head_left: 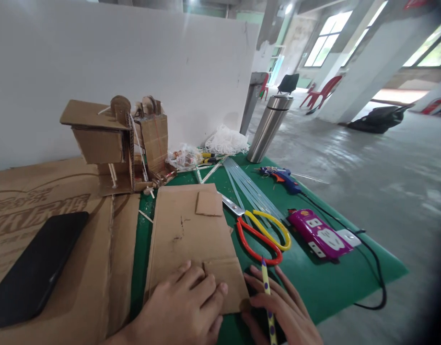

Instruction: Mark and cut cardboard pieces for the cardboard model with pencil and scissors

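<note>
My left hand (186, 302) presses down with bent fingers on a small cardboard piece (229, 280), which lies on a larger cardboard sheet (191, 230). My right hand (285, 306) has a yellow pencil with purple dots (265, 278) between its fingers, tip pointing up and away from me. One right fingertip touches the cardboard's lower right corner. Another small cardboard square (209, 203) rests near the sheet's top, beside short pencil marks. Just beyond my right hand lie scissors (261, 235) with one red and one yellow handle; their blades reach the sheet's right edge.
A cardboard model (101, 143) stands at the back left. A black phone (37, 268) lies on flat cardboard. On the green table are glue sticks (252, 187), a blue glue gun (281, 178), a purple power strip (319, 235) with a black cord and a steel flask (270, 129).
</note>
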{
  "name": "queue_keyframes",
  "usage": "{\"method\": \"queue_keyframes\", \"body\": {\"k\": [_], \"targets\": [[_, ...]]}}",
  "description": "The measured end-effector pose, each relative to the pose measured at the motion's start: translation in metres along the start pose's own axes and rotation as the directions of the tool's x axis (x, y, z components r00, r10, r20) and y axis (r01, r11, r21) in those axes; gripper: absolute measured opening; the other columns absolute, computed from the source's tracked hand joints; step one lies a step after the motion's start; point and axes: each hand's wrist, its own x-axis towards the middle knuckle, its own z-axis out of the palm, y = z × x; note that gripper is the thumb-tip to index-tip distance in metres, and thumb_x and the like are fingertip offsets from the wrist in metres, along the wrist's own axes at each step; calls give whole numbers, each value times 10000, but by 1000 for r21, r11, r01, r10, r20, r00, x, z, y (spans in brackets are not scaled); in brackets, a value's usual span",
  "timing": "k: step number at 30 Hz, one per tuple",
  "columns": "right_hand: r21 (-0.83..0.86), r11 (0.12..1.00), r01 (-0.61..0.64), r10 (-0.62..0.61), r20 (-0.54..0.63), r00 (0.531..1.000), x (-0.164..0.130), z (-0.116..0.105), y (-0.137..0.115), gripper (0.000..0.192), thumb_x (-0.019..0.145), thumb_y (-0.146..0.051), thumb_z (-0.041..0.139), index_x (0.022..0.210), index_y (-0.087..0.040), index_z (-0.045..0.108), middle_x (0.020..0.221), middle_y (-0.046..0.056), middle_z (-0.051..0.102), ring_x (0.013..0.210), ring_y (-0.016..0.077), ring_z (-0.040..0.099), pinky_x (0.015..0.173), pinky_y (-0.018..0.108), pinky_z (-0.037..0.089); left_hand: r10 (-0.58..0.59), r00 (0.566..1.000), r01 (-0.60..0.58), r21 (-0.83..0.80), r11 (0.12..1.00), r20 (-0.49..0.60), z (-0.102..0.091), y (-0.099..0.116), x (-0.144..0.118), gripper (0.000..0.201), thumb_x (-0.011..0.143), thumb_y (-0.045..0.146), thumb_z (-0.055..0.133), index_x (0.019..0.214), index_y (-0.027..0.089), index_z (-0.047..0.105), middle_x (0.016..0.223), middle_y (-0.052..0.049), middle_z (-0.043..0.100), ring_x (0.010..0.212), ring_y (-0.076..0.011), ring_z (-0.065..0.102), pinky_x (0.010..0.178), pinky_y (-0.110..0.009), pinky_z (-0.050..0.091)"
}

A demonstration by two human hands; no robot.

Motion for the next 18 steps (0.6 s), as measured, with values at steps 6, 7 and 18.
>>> {"method": "queue_keyframes", "body": {"k": [6,7,18], "targets": [[-82,995,66,-64,17,998,-9,7,-2,79,894,-173,569,874,-243,597,1159,48,735,1021,291,718,855,472,616,-8,1000,8,12,1000,-4,-2,0,2,236,892,325,590,1093,208,626,908,35,726,811,-167,638,853,-317,484],[-83,994,73,-72,16,997,-10,7,-2,86,892,-167,570,872,-241,608,1162,43,733,1019,290,718,859,460,618,-9,1000,9,14,1000,-3,-3,0,2,240,888,327,596,1094,208,625,911,34,726,810,-168,635,854,-319,482],[62,998,-32,40,-130,991,-24,15,-4,36,934,-207,575,929,-242,578,1073,16,773,976,248,740,893,395,586,26,999,-27,34,999,19,-5,-1,2,251,882,342,622,1093,206,627,922,54,716,806,-157,629,842,-296,470]]}}
